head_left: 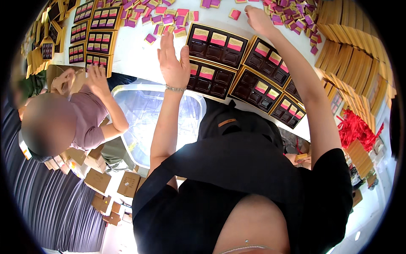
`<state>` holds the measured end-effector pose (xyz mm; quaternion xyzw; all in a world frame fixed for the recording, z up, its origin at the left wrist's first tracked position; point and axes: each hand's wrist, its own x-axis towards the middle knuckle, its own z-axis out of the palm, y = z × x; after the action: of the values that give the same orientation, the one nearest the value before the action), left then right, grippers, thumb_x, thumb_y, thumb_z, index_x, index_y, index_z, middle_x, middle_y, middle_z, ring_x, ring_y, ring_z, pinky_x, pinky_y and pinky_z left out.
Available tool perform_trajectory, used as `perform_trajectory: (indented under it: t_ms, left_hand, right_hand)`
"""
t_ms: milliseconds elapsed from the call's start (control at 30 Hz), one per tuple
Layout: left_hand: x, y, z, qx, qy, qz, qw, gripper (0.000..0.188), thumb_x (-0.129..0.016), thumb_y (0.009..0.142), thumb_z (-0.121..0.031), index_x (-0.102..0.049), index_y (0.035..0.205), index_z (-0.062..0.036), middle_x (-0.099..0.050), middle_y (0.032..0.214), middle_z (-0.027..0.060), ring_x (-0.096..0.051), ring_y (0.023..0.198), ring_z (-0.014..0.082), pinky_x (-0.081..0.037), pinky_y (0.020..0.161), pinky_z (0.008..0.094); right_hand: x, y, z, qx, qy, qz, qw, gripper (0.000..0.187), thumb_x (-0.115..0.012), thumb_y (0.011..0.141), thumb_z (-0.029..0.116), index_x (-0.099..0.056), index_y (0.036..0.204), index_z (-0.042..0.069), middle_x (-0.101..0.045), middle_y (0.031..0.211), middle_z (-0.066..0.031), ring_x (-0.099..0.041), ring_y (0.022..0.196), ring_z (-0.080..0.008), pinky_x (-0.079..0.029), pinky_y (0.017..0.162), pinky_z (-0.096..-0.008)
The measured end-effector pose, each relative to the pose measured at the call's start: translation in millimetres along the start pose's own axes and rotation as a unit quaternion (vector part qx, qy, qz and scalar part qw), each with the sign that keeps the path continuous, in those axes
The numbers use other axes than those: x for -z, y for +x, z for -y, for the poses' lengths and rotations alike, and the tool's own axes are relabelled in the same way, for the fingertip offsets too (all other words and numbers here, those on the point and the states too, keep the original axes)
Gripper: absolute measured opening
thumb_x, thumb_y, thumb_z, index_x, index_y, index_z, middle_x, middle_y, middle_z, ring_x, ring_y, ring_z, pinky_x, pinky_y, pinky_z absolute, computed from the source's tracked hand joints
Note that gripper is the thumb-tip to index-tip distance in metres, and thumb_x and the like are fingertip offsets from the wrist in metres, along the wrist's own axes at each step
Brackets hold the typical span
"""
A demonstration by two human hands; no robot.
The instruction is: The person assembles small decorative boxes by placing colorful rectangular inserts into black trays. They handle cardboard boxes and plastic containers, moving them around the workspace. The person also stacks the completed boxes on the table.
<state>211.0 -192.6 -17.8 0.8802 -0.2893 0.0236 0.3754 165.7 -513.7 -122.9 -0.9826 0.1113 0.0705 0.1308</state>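
Note:
My left hand (173,63) is above the table with its fingers stretched out and thumb apart, its fingertips beside loose small wrapped squares (168,20) in pink, purple and gold. Further right and far, my right hand (259,20) reaches over the table with its fingers bent together; anything in them is hidden. A single pink and gold square (234,14) lies just left of it. Between my arms stand gold-edged boxes with dark compartment trays. The far-left box (213,51) has its far row filled with pink and gold squares; the box beside it (259,62) is partly filled.
A co-worker (91,106) at left has both hands raised near the table. Filled boxes (103,23) stand at far left. More loose squares (292,15) are heaped at far right, beside stacked gold boxes (351,63) and red ribbon (357,129). A translucent bin (146,95) stands left of me.

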Motion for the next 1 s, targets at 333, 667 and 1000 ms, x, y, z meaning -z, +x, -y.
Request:
perform_trajectory:
  t_ms: [333, 667, 1000]
  left_hand:
    - [-8.4, -1.1, -44.2, 0.199, -0.338, 0.030, 0.919, 0.014, -0.063, 0.086, -0.004, -0.067, 0.096, 0.0048, -0.069, 0.086, 0.0066, -0.065, 0.080, 0.0114, -0.050, 0.071, 0.0210]
    - [-3.4, -89.0, -1.1, -0.057, 0.124, 0.068, 0.988, 0.043, -0.057, 0.087, -0.024, -0.052, 0.127, -0.0076, -0.049, 0.136, 0.0098, -0.041, 0.127, 0.0325, -0.027, 0.105, 0.0508]
    - [1.1, -97.1, 1.7, -0.187, 0.212, 0.265, 0.922, 0.083, -0.028, 0.085, -0.068, -0.039, 0.140, -0.0075, -0.032, 0.149, 0.0089, -0.027, 0.137, 0.0317, -0.009, 0.107, 0.0635]
  right_hand:
    - [99.5, -93.2, 108.6, -0.044, 0.657, 0.086, 0.747, 0.020, -0.059, 0.089, 0.004, -0.061, 0.108, -0.001, -0.064, 0.100, -0.0051, -0.063, 0.087, -0.0135, -0.053, 0.079, -0.0261]
    - [22.9, -171.3, 184.4, 0.023, 0.246, -0.102, 0.964, 0.035, -0.065, 0.078, 0.007, -0.057, 0.112, 0.005, -0.062, 0.102, -0.0101, -0.058, 0.097, -0.0294, -0.047, 0.080, -0.0391]
    - [20.4, -208.8, 181.8, 0.137, 0.028, -0.026, 0.990, 0.077, -0.053, 0.081, 0.054, -0.043, 0.135, 0.000, -0.037, 0.145, -0.0105, -0.027, 0.138, -0.0241, -0.017, 0.112, -0.0514]
